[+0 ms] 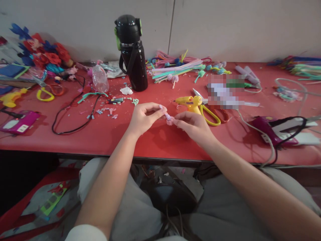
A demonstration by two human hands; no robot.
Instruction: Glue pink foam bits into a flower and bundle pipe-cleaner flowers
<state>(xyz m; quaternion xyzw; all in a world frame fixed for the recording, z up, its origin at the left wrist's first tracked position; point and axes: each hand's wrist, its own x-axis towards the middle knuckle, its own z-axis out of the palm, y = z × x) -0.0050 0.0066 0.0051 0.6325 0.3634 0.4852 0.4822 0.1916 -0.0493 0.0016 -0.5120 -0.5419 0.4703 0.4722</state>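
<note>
Between my two hands is a small lilac and pink pipe-cleaner piece, knotted or coiled, held just above the table. My left hand pinches its upper left end between thumb and fingers. From the other side, my right hand grips its right edge with thumb and forefinger. Right behind that hand lies a yellow glue gun, its nozzle toward the left. Scissors with yellow and red handles rest beside the glue gun, their blades pointing away.
A tall black bottle stands behind my left hand, near a clear plastic bottle. Bundled pipe cleaners lie at the back. Purple power boxes with cords sit on both sides. Pastel scraps litter the red table.
</note>
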